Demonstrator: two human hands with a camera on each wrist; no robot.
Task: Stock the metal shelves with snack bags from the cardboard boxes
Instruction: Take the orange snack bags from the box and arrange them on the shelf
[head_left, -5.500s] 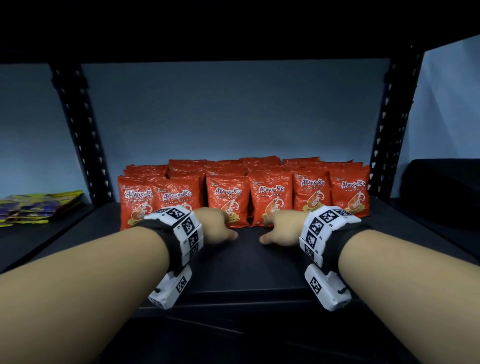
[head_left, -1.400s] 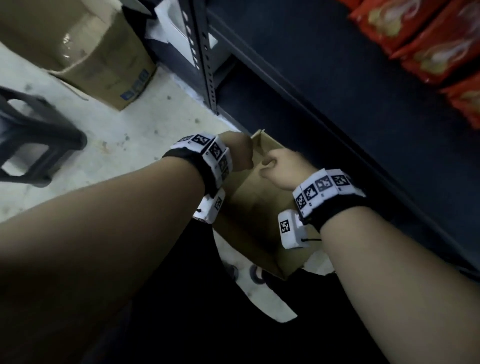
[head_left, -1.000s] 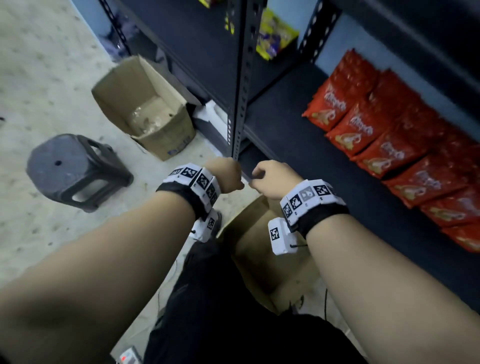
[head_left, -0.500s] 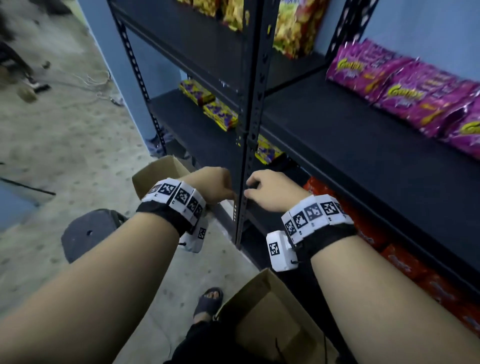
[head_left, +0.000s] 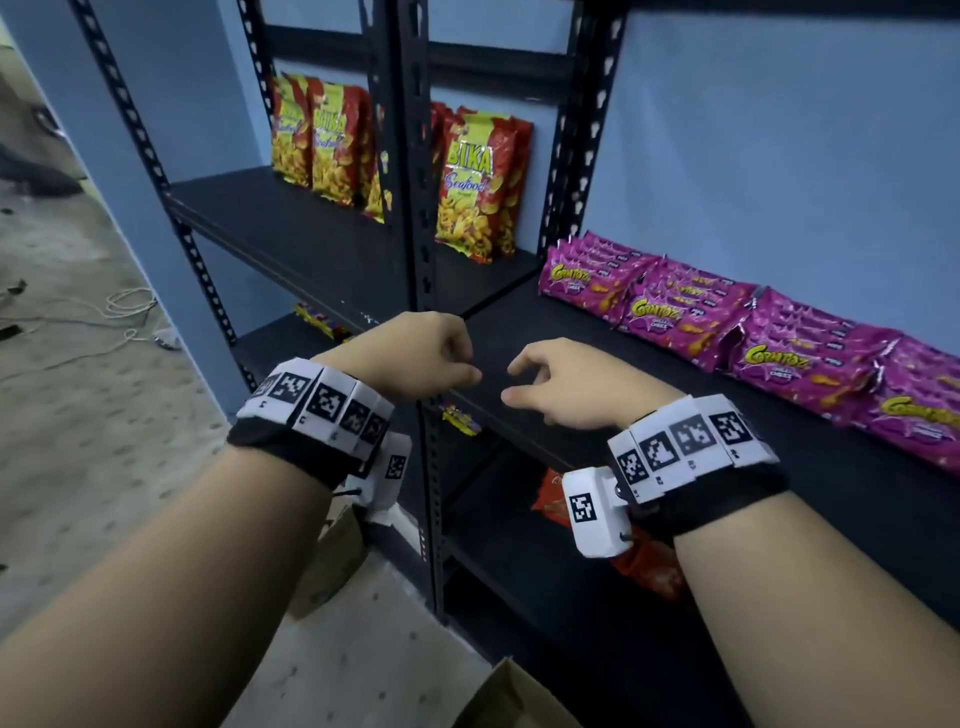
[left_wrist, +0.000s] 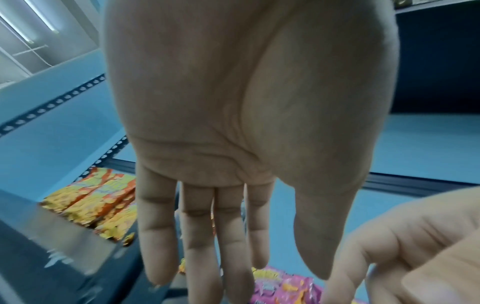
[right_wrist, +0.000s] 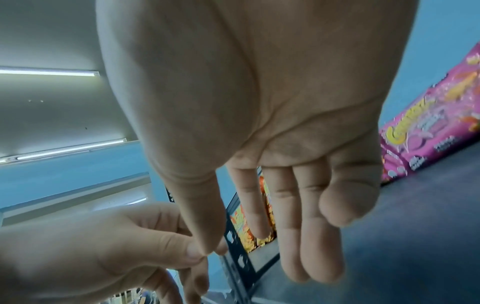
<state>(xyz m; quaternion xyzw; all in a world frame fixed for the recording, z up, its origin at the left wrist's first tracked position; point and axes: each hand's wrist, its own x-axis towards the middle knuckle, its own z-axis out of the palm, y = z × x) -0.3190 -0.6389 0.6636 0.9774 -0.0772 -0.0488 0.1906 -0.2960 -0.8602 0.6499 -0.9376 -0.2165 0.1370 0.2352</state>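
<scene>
Both my hands hover empty in front of the black metal shelf, close together. My left hand hangs with loosely curled fingers; the left wrist view shows its fingers nearly straight. My right hand is relaxed and spread just above the shelf's front edge, fingers extended. Pink snack bags lie in a row along the back right of this shelf. Yellow-red snack bags stand on the shelf above. Part of a cardboard box shows at the bottom edge.
A black perforated upright post stands just behind my left hand. Red snack bags lie on the shelf below. A second cardboard box sits on the floor under my left wrist. Cables trail on the concrete floor at left.
My view and both hands have risen from the cardboard box on the floor, past the red-bag shelf, to the pink-bag shelf. Both hands stayed empty.
</scene>
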